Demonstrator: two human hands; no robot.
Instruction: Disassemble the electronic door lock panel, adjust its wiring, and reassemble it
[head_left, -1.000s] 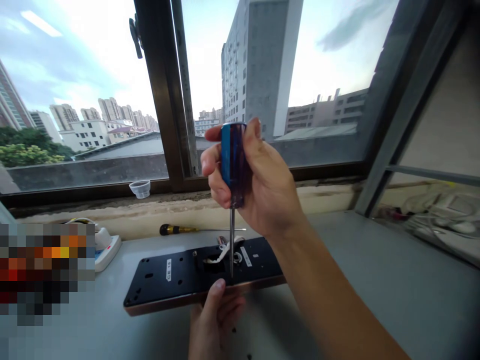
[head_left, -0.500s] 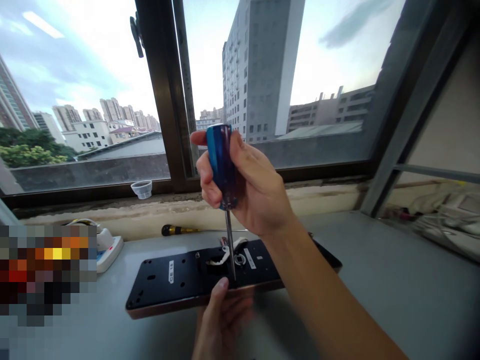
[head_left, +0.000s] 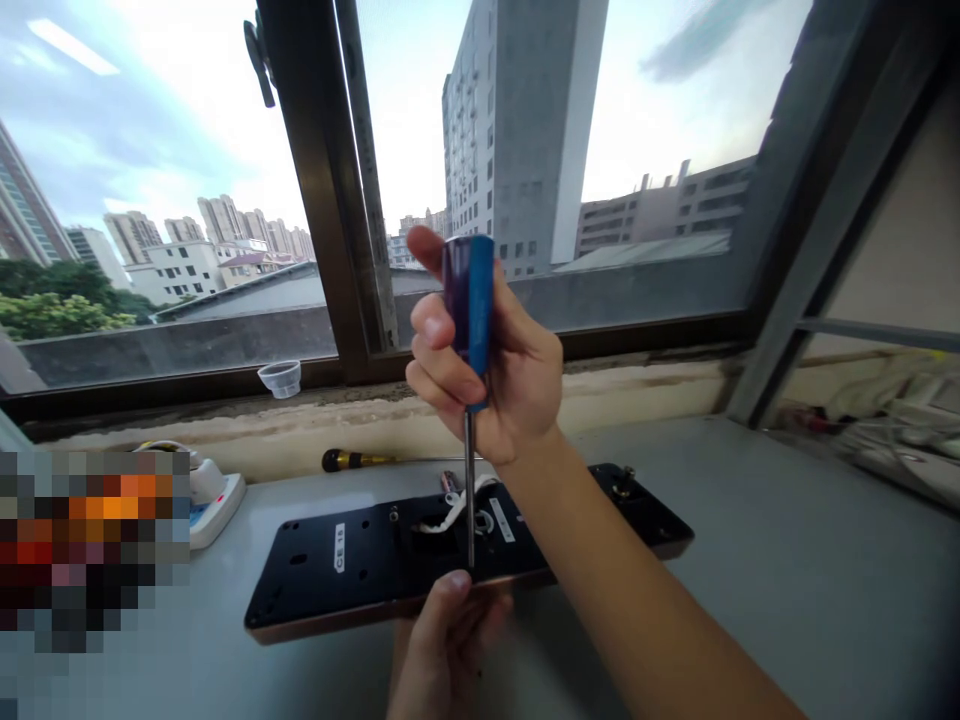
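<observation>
A long black panel (head_left: 352,565) with a copper-coloured edge lies flat on the grey table. It bears a white label, a white ribbon cable and a round knob near its right end. My right hand (head_left: 510,375) is wrapped around the blue handle of a screwdriver (head_left: 468,300). The screwdriver stands upright, and its shaft tip rests on the panel near the front edge. My left hand (head_left: 442,640) grips the panel's front edge, with the thumb pressed beside the tip.
A second screwdriver (head_left: 360,460) with a black and yellow handle lies behind the panel by the wall. A small clear cup (head_left: 280,378) sits on the window sill. A white power strip (head_left: 214,495) sits at left. Cables and clutter (head_left: 885,420) lie at far right.
My right hand has turned on the handle, with the fingers regripped and now facing me. The screwdriver stands more upright than half a second ago. The view shifted slightly, showing the panel's right end.
</observation>
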